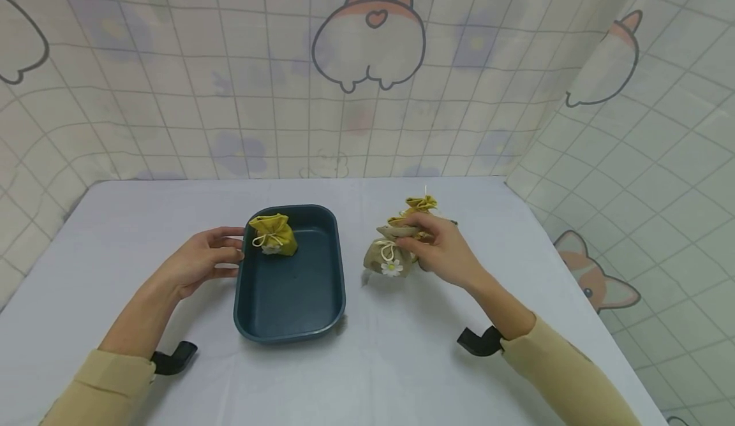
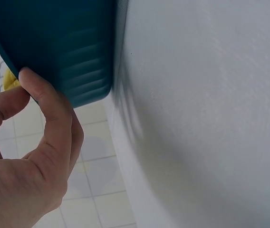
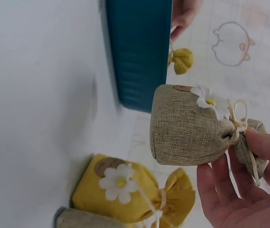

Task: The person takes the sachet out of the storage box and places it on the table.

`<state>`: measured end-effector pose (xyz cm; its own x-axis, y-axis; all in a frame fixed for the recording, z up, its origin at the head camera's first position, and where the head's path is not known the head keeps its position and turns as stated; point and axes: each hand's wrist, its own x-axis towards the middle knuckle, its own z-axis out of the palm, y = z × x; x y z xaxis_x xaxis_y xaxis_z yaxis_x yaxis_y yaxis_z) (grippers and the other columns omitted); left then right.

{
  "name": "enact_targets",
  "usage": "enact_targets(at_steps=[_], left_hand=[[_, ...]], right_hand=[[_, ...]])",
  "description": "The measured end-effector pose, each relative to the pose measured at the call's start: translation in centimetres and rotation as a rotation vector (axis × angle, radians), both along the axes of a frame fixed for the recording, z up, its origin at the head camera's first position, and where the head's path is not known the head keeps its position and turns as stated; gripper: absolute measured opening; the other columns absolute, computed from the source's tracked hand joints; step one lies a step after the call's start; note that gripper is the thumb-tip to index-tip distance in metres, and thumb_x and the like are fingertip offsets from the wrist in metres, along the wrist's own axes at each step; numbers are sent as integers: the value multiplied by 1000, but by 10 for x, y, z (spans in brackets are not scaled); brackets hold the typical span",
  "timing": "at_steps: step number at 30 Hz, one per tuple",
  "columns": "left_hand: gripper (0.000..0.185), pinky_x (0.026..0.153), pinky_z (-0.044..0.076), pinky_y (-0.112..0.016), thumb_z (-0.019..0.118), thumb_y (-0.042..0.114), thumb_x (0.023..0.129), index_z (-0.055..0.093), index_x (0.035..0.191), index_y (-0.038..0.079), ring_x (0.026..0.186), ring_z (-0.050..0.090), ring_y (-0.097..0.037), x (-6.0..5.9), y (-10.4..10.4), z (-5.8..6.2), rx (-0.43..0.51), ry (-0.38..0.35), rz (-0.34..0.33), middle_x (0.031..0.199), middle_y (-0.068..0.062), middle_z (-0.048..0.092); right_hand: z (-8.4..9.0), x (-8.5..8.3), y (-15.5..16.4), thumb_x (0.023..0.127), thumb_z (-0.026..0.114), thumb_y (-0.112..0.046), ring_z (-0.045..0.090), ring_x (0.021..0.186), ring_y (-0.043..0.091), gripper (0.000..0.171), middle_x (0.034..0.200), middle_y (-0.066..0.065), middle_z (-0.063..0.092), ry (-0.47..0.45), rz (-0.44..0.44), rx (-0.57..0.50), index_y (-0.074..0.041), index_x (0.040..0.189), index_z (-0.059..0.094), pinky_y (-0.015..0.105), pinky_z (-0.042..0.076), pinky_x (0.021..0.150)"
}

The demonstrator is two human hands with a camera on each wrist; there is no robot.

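My right hand (image 1: pixel 439 247) pinches the gathered neck of a beige drawstring pouch (image 3: pixel 187 128) with a white daisy, held above the table. Just beyond that hand, a yellow drawstring pouch (image 3: pixel 120 185) with a daisy lies on the table, partly hidden in the head view. At the left edge of a dark teal tray (image 1: pixel 289 292) is my left hand (image 1: pixel 203 260), thumb and fingers bent at the rim in the left wrist view. Inside the tray's far left corner sits another yellow pouch (image 1: pixel 274 235).
Below the held pouch, the right wrist view shows part of another beige pouch (image 3: pixel 85 219) beside the yellow one. A white cloth covers the table (image 1: pixel 379 362). A patterned curtain (image 1: pixel 275 120) hangs behind it and along the sides.
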<state>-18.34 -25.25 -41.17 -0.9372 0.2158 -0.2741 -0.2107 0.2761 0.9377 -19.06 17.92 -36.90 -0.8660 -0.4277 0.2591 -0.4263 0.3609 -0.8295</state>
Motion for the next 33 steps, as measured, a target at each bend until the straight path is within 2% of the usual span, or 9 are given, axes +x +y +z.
enact_targets(at_steps=[8,16,20,26,33], left_hand=[[67,85,59,-33,54,2,99,24,158,-6,102,61,-22,-1,-2,-1,2,0,-1,137,-28,48],[66,84,60,-33,55,3,99,25,157,-7,102,62,-22,0,-2,-2,9,6,-3,135,-27,49],[66,84,60,-34,55,4,99,25,157,-6,102,61,-23,0,-2,-1,1,6,-2,136,-28,48],[66,85,60,-34,55,3,98,27,157,-5,105,61,-26,1,-1,0,-2,3,4,137,-30,47],[67,86,59,-35,55,5,100,24,158,-6,104,61,-23,-1,-2,-1,-3,6,-9,137,-27,48]], right_hand=[[-8,-1,20,96,73,-8,65,100,22,18,110,8,69,-41,-54,25,-5,113,71,31,58,87],[-16,0,34,95,76,-13,61,91,23,20,107,5,69,-75,-88,97,-7,114,72,28,53,72],[-24,-1,37,95,76,-13,61,95,21,24,114,6,69,-108,-81,120,-5,117,71,28,53,76],[-31,-6,40,95,75,-12,62,94,21,22,111,7,69,-101,-69,137,-5,115,71,28,54,75],[-36,-11,45,95,75,-11,62,95,20,21,111,5,69,-68,-67,192,-6,115,71,30,54,77]])
